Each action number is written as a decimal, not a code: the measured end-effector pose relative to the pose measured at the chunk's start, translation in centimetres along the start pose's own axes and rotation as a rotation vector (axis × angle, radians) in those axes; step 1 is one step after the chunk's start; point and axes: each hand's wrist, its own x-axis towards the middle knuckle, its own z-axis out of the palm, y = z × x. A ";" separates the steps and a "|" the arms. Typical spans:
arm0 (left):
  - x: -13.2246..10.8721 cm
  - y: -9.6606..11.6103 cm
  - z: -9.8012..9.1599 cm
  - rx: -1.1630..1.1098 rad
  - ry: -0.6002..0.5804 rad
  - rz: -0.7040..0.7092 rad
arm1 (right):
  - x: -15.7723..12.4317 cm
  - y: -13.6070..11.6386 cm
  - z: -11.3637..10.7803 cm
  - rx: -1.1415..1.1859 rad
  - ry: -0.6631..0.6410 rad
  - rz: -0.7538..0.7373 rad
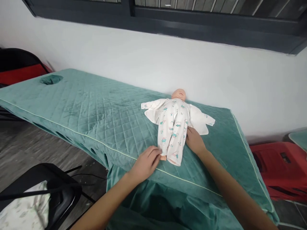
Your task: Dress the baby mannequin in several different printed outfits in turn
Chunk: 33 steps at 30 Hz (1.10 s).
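A baby doll (179, 94) lies on its back on the green quilted bed cover (115, 121), head toward the wall. A white baby jacket (153, 110) has its sleeves spread out to both sides. White printed baby trousers (174, 127) cover the doll's front from near the neck to the feet. One small foot (163, 157) shows below the cuff on the left. My left hand (145, 163) has its fingers closed on that cuff. Beside the other trouser leg, my right hand (195, 140) is closed at the trousers' edge, its fingertips partly hidden by cloth.
The bed's face hole (51, 79) is at the far left. A black chair (64, 195) with printed white cloth (28, 207) stands at lower left. A red plastic chair (279, 169) is beyond the bed's right edge. The white wall (115, 57) runs along the back.
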 end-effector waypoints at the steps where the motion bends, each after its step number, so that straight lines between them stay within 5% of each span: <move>1: -0.1 0.3 -0.3 -0.001 0.008 0.028 | 0.0 0.1 0.2 0.005 0.009 0.008; 6: 1.1 0.1 -2.5 -0.096 -0.128 0.030 | 0.4 0.2 0.2 -0.118 -0.009 0.043; 10: 5.0 -3.5 -3.0 -0.126 -0.090 -0.095 | 0.9 0.0 0.0 -0.164 -0.024 0.019; 17: 12.4 -10.0 0.5 0.374 -0.183 -0.034 | 0.7 0.3 0.3 -0.077 0.036 0.039; 27: 18.6 -12.9 2.4 0.037 -0.175 0.089 | 1.0 0.6 1.0 -0.058 -0.002 -0.040; 33: 18.2 -13.1 4.1 -0.085 -0.195 0.010 | 1.0 1.4 1.3 0.036 -0.051 -0.016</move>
